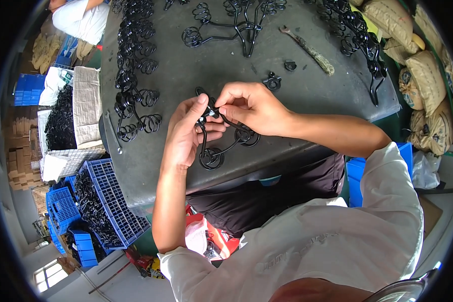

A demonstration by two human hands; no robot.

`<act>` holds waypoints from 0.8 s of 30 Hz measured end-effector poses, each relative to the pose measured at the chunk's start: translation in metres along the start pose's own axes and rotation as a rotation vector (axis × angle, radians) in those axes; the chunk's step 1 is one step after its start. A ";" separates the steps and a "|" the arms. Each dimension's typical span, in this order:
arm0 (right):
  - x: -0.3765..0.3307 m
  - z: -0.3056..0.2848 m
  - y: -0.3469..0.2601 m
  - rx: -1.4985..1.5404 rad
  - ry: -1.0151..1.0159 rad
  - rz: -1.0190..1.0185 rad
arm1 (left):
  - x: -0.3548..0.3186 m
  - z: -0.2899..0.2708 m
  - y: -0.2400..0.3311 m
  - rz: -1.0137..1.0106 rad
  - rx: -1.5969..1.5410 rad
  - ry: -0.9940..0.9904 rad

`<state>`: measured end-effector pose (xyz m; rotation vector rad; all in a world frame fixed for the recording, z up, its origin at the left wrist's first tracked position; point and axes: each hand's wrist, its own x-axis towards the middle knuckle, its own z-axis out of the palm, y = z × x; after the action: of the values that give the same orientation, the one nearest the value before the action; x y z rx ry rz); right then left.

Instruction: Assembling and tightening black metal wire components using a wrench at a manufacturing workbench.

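Observation:
Both my hands are at a black bent-wire part with coiled ends, held over the near side of the dark table. My left hand grips it around a small clamp-like fitting, thumb on top and fingers beneath. The fingers of my right hand pinch the same fitting from the other side; what lies between the fingertips is partly hidden. Beyond my right hand lie a small black fitting and a smaller black piece. A wrench with a wrapped handle rests farther back.
Black coiled wire parts line the table's left and right sides, with more at the back. A blue crate stands at lower left beside black parts. Sacks are stacked at right. Another person's white sleeve shows at upper left.

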<state>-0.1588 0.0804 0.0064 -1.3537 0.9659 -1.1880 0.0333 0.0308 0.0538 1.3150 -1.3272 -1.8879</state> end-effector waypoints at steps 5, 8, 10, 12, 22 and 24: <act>0.000 0.005 -0.005 0.029 0.016 0.032 | 0.003 0.000 -0.010 0.078 -0.123 -0.006; -0.001 0.005 -0.007 0.056 0.012 0.069 | 0.002 0.001 -0.014 0.101 -0.168 0.007; -0.001 0.005 -0.007 0.074 0.008 0.078 | 0.002 0.002 -0.015 0.112 -0.231 -0.002; -0.002 0.006 -0.007 0.093 0.033 0.069 | 0.001 0.002 -0.015 0.110 -0.247 0.006; -0.004 0.010 -0.002 0.198 0.084 0.065 | 0.000 -0.006 -0.015 0.079 -0.249 0.035; -0.005 0.010 -0.004 0.237 0.112 0.094 | -0.001 -0.009 -0.015 0.052 -0.277 0.052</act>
<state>-0.1498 0.0873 0.0099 -1.0536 0.9244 -1.2735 0.0436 0.0341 0.0397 1.1689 -1.0203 -1.9078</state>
